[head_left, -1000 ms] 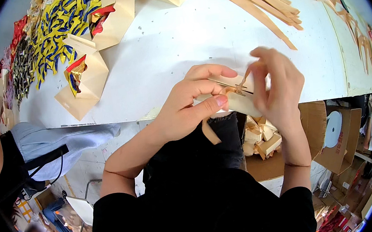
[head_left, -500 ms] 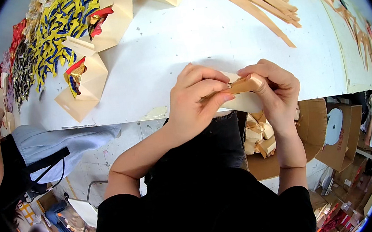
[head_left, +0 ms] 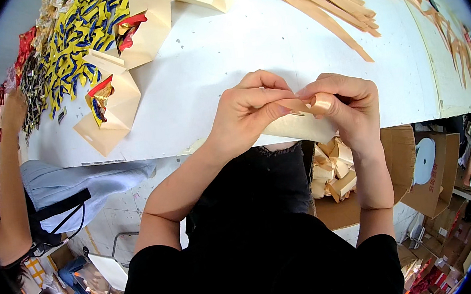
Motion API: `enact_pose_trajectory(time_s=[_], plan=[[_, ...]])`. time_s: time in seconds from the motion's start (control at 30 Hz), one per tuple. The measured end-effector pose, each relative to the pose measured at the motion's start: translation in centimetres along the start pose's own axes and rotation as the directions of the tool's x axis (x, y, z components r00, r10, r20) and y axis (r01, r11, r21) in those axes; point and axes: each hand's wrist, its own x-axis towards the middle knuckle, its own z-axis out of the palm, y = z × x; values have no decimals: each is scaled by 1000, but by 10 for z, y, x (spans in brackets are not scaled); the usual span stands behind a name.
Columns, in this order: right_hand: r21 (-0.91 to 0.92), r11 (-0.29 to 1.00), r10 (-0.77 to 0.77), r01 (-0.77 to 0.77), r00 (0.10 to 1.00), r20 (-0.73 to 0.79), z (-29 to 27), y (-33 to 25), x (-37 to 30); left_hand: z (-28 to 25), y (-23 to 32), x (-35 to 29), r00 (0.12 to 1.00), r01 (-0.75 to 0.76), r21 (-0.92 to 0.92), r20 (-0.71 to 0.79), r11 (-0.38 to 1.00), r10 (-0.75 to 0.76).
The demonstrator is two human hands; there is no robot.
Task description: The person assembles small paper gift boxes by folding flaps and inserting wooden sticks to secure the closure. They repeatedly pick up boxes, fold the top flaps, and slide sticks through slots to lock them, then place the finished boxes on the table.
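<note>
Over the table's near edge, my left hand (head_left: 246, 114) and my right hand (head_left: 350, 106) work close together, fingertips nearly meeting. Both are closed in a pinch on a glossy tan ribbon (head_left: 322, 104), which curls into a loop by my right thumb. Just below the ribbon lies a cream paper box (head_left: 296, 128), partly covered by my fingers. Whether a knot sits between the fingertips is hidden.
Left on the white table (head_left: 225, 50), an open cream box (head_left: 121, 98) holds wrapped sweets, beside a heap of yellow-and-blue wrapped sweets (head_left: 73, 49). Loose tan ribbons (head_left: 324, 5) lie far right. A carton (head_left: 339, 205) of folded cream boxes stands below. A co-worker's arm (head_left: 11, 170) reaches in at left.
My fingertips have drawn closer together, and the ribbon now curls into a rounder loop. The cream box sits lower and tilts differently. At left, the co-worker's hand has moved up to the sweets.
</note>
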Motion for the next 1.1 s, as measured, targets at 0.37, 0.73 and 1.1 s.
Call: enact_pose_trajectory(time_s=[0.37,0.73,1.1], plan=[[-447,894,-125,-18,949,-288,13,8,-1,-21,16,-10,940,-342,598,215,725,266],[-636,764,-273,108,947,-168,14,2,-5,17,41,-14,964,-219,599,13,770,264],[-379,925,-70,18,990,-124,9,-1,-6,20,-1,-3,957,-152,629,-100,762,274]])
